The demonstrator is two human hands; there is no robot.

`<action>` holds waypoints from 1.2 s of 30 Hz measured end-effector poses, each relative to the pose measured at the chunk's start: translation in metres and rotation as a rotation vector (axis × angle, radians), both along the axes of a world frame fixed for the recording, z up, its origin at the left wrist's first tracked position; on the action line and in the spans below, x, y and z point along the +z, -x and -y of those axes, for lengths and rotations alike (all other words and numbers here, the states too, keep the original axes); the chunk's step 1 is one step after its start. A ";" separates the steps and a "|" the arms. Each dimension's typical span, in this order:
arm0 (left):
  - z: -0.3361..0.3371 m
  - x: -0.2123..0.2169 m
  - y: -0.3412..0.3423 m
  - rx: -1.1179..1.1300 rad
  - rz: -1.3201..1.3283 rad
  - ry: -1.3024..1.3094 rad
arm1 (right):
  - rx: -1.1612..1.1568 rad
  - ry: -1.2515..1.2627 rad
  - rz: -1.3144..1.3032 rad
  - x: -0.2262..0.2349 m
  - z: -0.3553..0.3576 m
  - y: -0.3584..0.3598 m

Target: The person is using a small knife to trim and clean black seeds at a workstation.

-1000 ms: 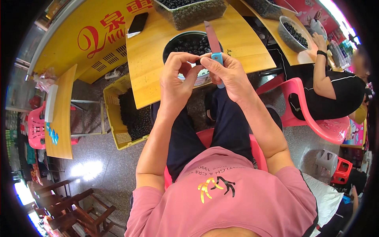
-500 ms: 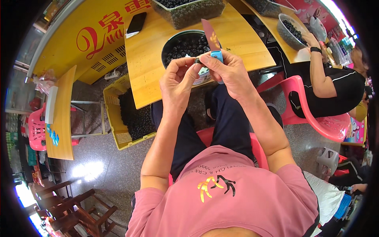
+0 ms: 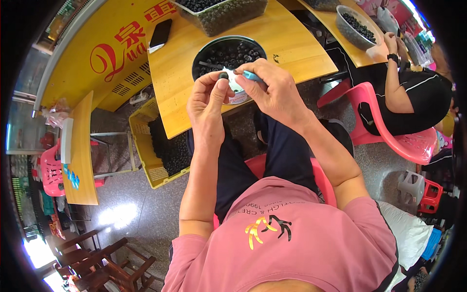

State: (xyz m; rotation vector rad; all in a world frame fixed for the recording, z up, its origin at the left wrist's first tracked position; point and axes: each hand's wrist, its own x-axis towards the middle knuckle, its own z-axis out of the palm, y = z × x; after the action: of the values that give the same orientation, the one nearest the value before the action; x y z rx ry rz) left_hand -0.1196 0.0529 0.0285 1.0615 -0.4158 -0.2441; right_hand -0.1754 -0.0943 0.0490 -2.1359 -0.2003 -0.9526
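My left hand [image 3: 208, 100] pinches a small dark roundish piece [image 3: 223, 76], a nut or fruit whose kind I cannot make out, between thumb and fingertips. Close on its right, my right hand [image 3: 272, 90] is closed round the blue handle [image 3: 253, 76] of a knife. A thin grey strip in line with the handle, reaching left over the bowl, looks like its blade seen nearly edge-on. Behind both hands stands a dark-rimmed bowl [image 3: 195, 62] with many such dark pieces inside. Part of its near side is hidden by my hands.
On the wooden table [image 3: 292, 44] are a clear tub [image 3: 228, 19] of dark pieces and a phone [image 3: 160, 33]. A yellow crate [image 3: 146, 141] of dark pieces sits on the floor at left. To the right, a person on a pink chair [image 3: 377, 121] is beside another bowl [image 3: 343, 31].
My hands have drawn apart. The knife has swung from blade-up to pointing left, and the dark piece has moved left and down with my left hand.
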 end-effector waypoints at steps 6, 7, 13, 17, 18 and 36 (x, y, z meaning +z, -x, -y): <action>0.002 0.002 0.001 -0.023 -0.007 0.023 | -0.028 0.120 0.009 -0.003 0.004 0.003; 0.003 0.002 0.001 -0.024 -0.003 0.025 | -0.030 0.119 0.009 -0.003 0.005 0.003; 0.005 0.005 0.002 -0.032 -0.001 0.032 | -0.043 0.140 0.021 -0.002 0.006 0.004; 0.005 0.002 0.001 -0.058 -0.004 0.065 | -0.058 0.145 0.008 -0.003 0.008 0.004; 0.005 0.002 0.001 -0.062 -0.006 0.071 | -0.059 0.152 0.011 -0.004 0.009 0.003; 0.000 0.002 0.006 -0.039 -0.015 0.102 | 0.223 -0.586 -0.301 0.010 0.003 0.008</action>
State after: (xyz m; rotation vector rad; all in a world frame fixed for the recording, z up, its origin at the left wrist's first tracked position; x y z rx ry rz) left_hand -0.1254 0.0525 0.0307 0.9519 -0.4317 -0.2630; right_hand -0.1831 -0.0972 0.0586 -1.6413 -0.0025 -0.4724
